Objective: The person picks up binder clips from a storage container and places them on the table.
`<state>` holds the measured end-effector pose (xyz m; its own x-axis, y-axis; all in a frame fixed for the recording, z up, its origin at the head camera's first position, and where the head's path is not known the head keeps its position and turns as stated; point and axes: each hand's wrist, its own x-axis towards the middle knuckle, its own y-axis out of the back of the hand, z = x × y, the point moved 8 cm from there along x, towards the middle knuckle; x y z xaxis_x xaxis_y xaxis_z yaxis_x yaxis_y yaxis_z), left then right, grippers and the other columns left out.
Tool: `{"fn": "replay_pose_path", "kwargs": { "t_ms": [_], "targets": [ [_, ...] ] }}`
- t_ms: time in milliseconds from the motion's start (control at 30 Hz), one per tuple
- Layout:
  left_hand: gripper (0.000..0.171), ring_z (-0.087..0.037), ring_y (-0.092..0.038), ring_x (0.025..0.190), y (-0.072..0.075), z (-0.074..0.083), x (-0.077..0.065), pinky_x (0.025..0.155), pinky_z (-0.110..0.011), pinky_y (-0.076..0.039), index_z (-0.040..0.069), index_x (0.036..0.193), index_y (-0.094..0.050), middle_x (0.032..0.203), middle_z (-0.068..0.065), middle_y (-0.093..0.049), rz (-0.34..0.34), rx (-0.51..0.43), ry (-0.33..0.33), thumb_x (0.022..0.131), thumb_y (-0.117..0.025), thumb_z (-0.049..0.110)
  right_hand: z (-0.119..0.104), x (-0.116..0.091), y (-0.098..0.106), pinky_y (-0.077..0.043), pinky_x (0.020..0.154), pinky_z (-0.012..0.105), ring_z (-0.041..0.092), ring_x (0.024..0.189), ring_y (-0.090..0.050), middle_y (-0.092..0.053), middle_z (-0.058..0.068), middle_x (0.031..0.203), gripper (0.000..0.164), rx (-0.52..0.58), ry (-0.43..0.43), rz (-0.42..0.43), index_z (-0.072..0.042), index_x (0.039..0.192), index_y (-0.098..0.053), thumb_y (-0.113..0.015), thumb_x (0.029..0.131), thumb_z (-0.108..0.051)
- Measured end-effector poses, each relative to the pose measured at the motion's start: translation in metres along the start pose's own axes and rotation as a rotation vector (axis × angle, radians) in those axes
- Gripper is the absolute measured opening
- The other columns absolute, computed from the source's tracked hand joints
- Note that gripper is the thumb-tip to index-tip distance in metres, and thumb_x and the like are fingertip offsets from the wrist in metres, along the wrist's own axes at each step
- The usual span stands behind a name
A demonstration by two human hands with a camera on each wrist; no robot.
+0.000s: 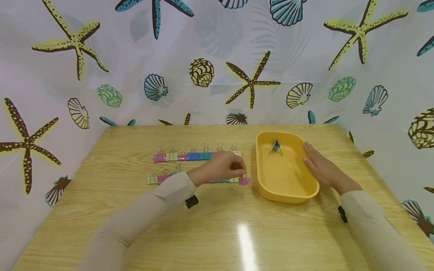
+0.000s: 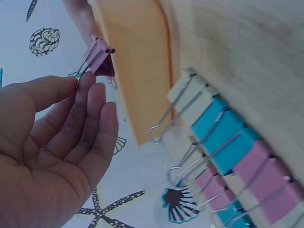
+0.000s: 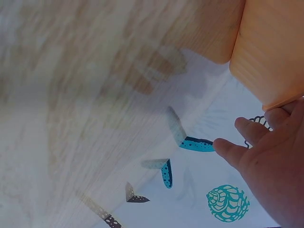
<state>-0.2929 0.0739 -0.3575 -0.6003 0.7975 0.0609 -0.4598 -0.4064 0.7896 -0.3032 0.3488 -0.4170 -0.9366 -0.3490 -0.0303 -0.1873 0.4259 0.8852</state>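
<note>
My left hand pinches a pink binder clip by its wire handles between thumb and forefinger. In the head view that clip hangs at the right end of the front row, just left of a yellow plastic bin. A teal binder clip lies inside the bin near its far end. Against the bin's right rim rests my right hand, its fingers extended along the outside. Two rows of colored binder clips stand left of the bin, including a blue clip; my left hand and forearm hide part of them.
The wooden table carries everything. Behind it and along both sides hangs a white cloth with starfish and shell prints. In the left wrist view, a cream clip heads the nearer row.
</note>
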Motion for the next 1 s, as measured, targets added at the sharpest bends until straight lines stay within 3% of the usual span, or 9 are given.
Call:
{"fn": "replay_pose_path", "kwargs": {
  "t_ms": [167, 400, 1000],
  "targets": [
    [0.009, -0.005, -0.059, 0.069, -0.021, -0.010, -0.010, 0.065, -0.019, -0.049, 0.007, 0.089, -0.073, 0.080, 0.003, -0.069, -0.075, -0.032, 0.033, 0.091, -0.066, 0.012, 0.003, 0.001, 0.003, -0.006, 0.113, 0.059, 0.044, 0.143, 0.000, 0.009, 0.023, 0.157, 0.062, -0.003, -0.007, -0.005, 0.002, 0.151, 0.003, -0.024, 0.107, -0.031],
    [0.008, -0.004, -0.057, 0.065, -0.043, -0.022, -0.008, 0.063, -0.018, -0.048, 0.010, 0.084, -0.073, 0.075, 0.006, -0.067, -0.124, 0.014, 0.092, 0.090, -0.068, 0.013, 0.003, 0.003, 0.003, -0.006, 0.112, 0.060, 0.044, 0.143, 0.001, 0.010, 0.022, 0.157, 0.062, 0.012, -0.006, -0.011, 0.001, 0.152, 0.004, -0.025, 0.107, -0.031],
    [0.008, -0.004, -0.059, 0.066, -0.051, -0.034, -0.005, 0.066, -0.019, -0.049, 0.009, 0.082, -0.074, 0.077, 0.003, -0.069, -0.077, 0.005, 0.149, 0.088, -0.069, 0.011, 0.006, 0.007, 0.003, -0.007, 0.111, 0.061, 0.045, 0.143, 0.000, 0.008, 0.023, 0.157, 0.063, 0.009, -0.020, -0.024, 0.001, 0.152, 0.004, -0.025, 0.107, -0.032]
  ]
}}
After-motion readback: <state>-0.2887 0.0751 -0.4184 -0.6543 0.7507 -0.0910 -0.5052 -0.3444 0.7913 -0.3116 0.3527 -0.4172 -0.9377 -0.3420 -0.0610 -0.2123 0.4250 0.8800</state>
